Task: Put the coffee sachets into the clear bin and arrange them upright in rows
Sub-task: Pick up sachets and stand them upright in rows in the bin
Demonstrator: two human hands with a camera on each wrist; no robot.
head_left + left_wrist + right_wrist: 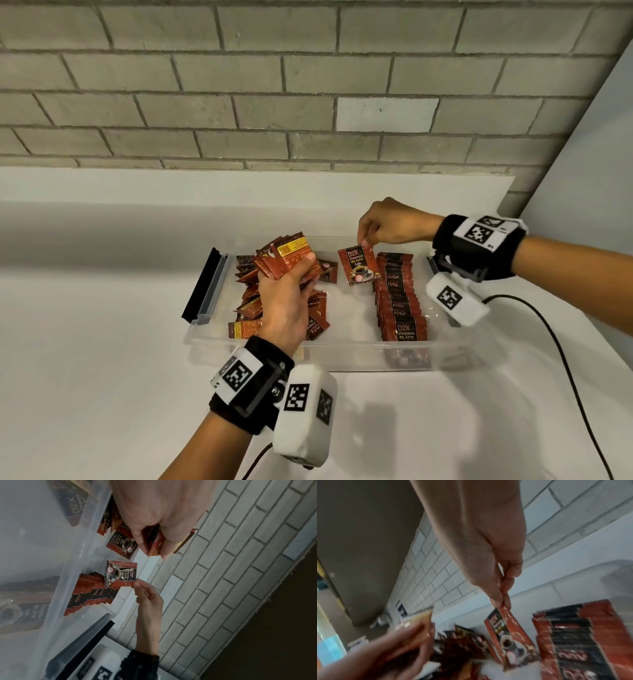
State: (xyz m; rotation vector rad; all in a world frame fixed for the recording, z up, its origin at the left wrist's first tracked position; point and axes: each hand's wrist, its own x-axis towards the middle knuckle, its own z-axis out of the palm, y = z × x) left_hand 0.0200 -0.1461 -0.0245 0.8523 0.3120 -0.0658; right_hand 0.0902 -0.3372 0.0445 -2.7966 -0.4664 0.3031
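Observation:
A clear bin (342, 358) sits on the white counter. Its right side holds an upright row of red-and-black coffee sachets (400, 301), and loose sachets (248, 308) lie piled in its left side. My left hand (287, 291) grips a fanned bunch of sachets (287, 255) above the pile; the same bunch (157, 540) shows in the left wrist view. My right hand (380, 224) pinches a single sachet (358, 265) by its top corner above the bin's middle, just left of the row. That single sachet (508, 638) hangs from my fingertips (500, 601).
The bin's lid (205, 286), clear with a black edge, leans at the bin's left end. A black cable (561, 359) runs across the counter at the right. A grey brick wall (308, 85) rises behind the counter.

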